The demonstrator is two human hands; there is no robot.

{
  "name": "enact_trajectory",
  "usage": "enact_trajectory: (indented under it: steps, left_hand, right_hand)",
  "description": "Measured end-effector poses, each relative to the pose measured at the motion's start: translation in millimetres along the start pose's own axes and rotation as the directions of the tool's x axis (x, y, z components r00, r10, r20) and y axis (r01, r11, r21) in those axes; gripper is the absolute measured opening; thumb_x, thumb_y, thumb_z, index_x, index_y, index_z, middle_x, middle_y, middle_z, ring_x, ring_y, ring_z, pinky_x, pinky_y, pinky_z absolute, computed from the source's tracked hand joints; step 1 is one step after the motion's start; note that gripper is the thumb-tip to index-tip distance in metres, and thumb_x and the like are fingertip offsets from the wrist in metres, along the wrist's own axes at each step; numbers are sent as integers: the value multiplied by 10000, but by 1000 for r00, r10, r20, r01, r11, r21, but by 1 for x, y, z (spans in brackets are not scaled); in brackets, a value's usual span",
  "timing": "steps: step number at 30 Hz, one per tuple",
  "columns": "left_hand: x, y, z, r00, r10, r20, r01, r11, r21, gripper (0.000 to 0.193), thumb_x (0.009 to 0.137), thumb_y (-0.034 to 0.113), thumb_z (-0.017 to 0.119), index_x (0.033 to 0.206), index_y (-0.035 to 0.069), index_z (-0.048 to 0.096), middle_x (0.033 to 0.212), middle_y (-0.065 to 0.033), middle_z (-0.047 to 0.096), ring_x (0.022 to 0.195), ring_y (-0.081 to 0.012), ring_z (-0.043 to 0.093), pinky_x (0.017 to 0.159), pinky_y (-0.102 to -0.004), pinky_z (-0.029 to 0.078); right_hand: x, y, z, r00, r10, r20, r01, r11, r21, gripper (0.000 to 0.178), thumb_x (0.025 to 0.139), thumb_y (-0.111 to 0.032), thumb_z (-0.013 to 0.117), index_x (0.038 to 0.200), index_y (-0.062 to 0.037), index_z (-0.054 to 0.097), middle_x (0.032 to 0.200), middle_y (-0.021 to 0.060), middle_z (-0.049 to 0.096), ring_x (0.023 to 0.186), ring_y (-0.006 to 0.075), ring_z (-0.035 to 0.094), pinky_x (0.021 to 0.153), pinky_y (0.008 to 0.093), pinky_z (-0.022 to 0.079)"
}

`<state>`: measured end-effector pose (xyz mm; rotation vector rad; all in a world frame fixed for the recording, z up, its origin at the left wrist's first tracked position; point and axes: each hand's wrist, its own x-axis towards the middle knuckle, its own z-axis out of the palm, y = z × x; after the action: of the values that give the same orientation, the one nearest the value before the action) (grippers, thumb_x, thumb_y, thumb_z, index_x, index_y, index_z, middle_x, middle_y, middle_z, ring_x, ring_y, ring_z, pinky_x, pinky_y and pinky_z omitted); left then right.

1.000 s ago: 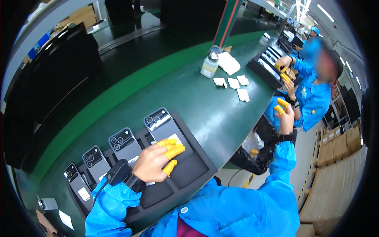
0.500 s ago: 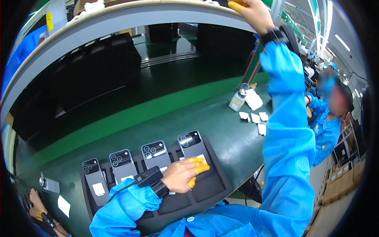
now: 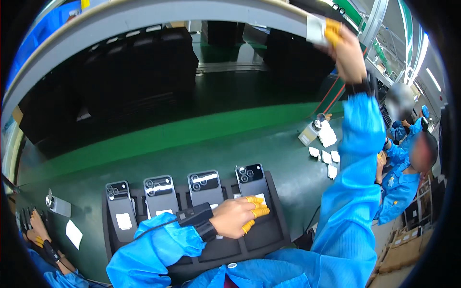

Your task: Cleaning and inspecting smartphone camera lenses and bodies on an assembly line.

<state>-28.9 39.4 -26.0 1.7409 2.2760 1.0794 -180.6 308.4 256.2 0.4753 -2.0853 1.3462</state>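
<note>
Several grey smartphones with triple rear cameras lie in a row, backs up, in a black foam tray (image 3: 261, 240). My left hand (image 3: 237, 218), with yellow finger cots, rests with its fingers stretched over the rightmost phone (image 3: 252, 182), partly covering its white label. My right hand (image 3: 348, 50), also in yellow finger cots, is raised at the upper right beside the shelf edge. Between its closed fingers is a flat white piece (image 3: 315, 30); blur hides whether it is cloth or paper. The other phones (image 3: 205, 187) lie to the left, partly behind my left forearm.
A pump bottle (image 3: 309, 132), a white cloth (image 3: 327, 134) and several folded white pads (image 3: 326, 156) sit right of the tray. At left stand another bottle (image 3: 59, 205) and a white paper (image 3: 74, 234), near another person's hands (image 3: 39, 228). A shelf (image 3: 158, 17) spans above; co-workers (image 3: 403, 175) are at right.
My right hand has moved down and away from the shelf top, and a white piece now shows in its fingers. My left hand stays on the rightmost phone. The whole view has shifted slightly.
</note>
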Motion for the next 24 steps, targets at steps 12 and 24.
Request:
enact_trajectory:
  steps: [12, 24]
  left_hand:
    - [1, 2, -4, 997, -47, 58, 45, 998, 43, 506, 799, 145, 626, 1302, 103, 589, 1112, -133, 643, 1113, -316, 592, 972, -417, 487]
    - [1, 4, -5, 997, -62, 38, 62, 998, -7, 506, 787, 125, 627, 1291, 100, 598, 1161, -122, 641, 1163, -316, 581, 980, -415, 487]
  right_hand:
    - [-246, 94, 21, 554, 472, 686, -684, -213, 698, 468, 1007, -308, 480, 1327, 31, 442, 1277, 225, 551, 1153, 347, 582, 936, 434, 525]
    - [-269, 68, 56, 924, -50, 380, 234, 858, -457, 455, 609, 100, 660, 1013, -89, 748, 894, 121, 579, 805, 297, 594, 698, 338, 513]
